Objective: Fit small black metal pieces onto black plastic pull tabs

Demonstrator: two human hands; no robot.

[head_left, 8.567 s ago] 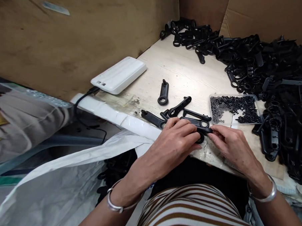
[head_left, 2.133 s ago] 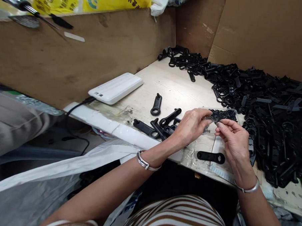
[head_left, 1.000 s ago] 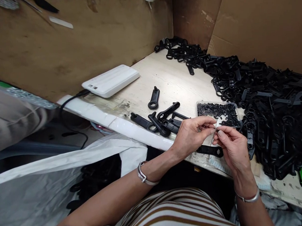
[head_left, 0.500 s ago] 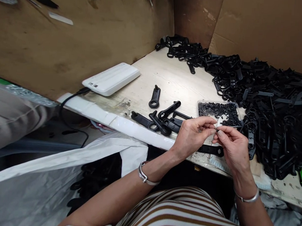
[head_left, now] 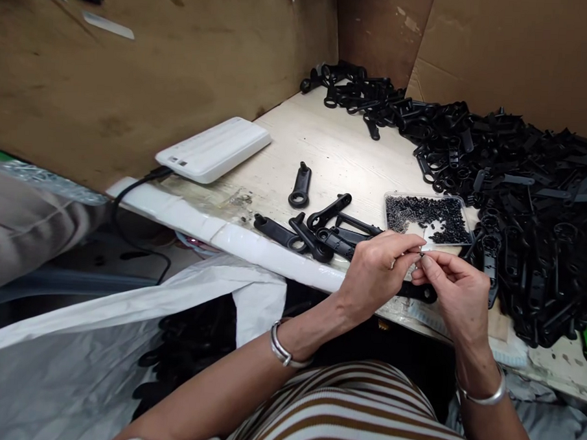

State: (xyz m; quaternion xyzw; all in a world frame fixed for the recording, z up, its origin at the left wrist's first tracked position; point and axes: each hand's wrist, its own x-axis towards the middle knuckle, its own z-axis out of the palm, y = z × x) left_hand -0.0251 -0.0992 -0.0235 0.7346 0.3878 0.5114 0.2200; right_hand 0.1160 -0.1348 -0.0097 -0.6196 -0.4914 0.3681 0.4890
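Item, near edge of the worktop (head_left: pixel 335 150): your left hand (head_left: pixel 376 275) and right hand (head_left: pixel 453 295) met fingertip to fingertip, each grip pinched on one tiny black piece (head_left: pixel 421 255) held between them just above that edge. Compared with two seconds earlier, both hands had drawn back from the clear tray of black bits (head_left: pixel 427 216); the flat black part (head_left: pixel 419 291), then fully exposed, lay half hidden under them. Beyond: loose black handles (head_left: pixel 322 231), white power bank (head_left: pixel 213 148) at the left edge, black heap (head_left: pixel 518 191) along the far right.
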